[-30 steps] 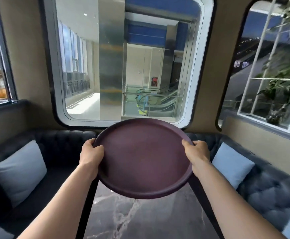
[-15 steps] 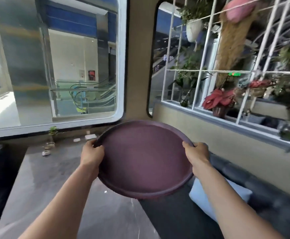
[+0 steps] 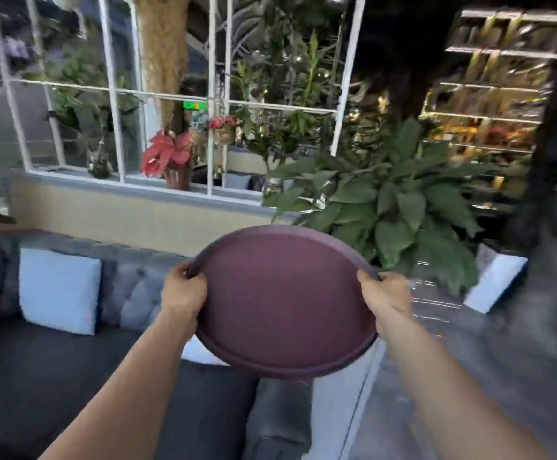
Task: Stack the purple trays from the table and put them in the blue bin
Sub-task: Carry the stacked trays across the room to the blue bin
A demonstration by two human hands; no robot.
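Purple and round, the tray (image 3: 283, 300) is held up in the air in front of the person, tilted so its inner face shows; the left hand (image 3: 184, 293) is closed on its left rim, thumb over the inner edge and fingers wrapped behind; the right hand (image 3: 386, 297) is clamped on the right rim the same way; whether more than one tray is in the grip cannot be told. Behind the white window frame (image 3: 117, 91) a small green sign (image 3: 195, 105) glows, its writing too blurred to read. Below the tray lies a dark tufted sofa (image 3: 54, 376) with a pale blue cushion (image 3: 58, 290); its padded end sits just under the tray's lower rim. To the right, a large leafy plant (image 3: 403, 200) stands behind the tray's far edge, and grey floor (image 3: 469, 376) opens beyond the right forearm, smeared by blur.
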